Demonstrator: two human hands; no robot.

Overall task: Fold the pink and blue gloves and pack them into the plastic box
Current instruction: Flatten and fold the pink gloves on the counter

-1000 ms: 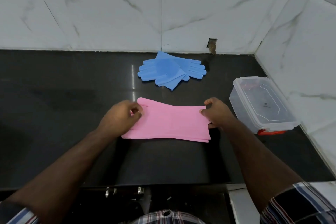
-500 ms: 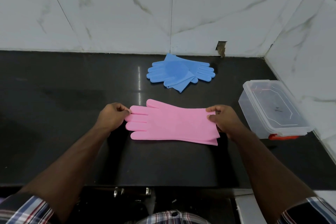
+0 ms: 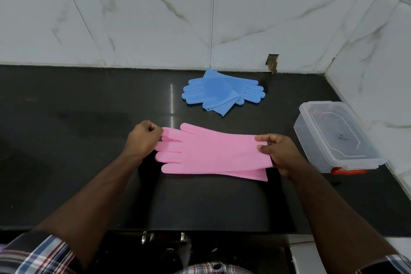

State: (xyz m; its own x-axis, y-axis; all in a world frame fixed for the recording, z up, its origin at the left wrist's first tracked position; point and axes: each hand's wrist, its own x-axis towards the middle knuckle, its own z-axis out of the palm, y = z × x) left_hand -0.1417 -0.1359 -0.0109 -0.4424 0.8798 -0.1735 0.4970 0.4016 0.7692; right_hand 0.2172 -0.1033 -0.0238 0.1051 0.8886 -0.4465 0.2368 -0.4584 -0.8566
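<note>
The pink gloves point(image 3: 213, 153) lie stacked flat on the black counter point(image 3: 66, 140), fingers pointing left, cuffs to the right. My left hand point(image 3: 143, 140) pinches the fingertips at the left end. My right hand point(image 3: 278, 153) pinches the cuff edge at the right end. The blue gloves point(image 3: 222, 92) lie in a loose crossed pile farther back, near the wall. The clear plastic box point(image 3: 333, 138) stands at the right by the side wall, its lid on and a red clip showing at its near end.
White marble-tiled walls close the back and right sides of the counter. A small hole point(image 3: 272, 63) shows in the back wall behind the blue gloves. The counter's front edge runs below my forearms, with metal fittings point(image 3: 164, 237) under it.
My left hand slid left off the glove, uncovering the pink fingers, and now pinches only their tips. The gloves lie stretched out longer between both hands. The camera tilted up a little.
</note>
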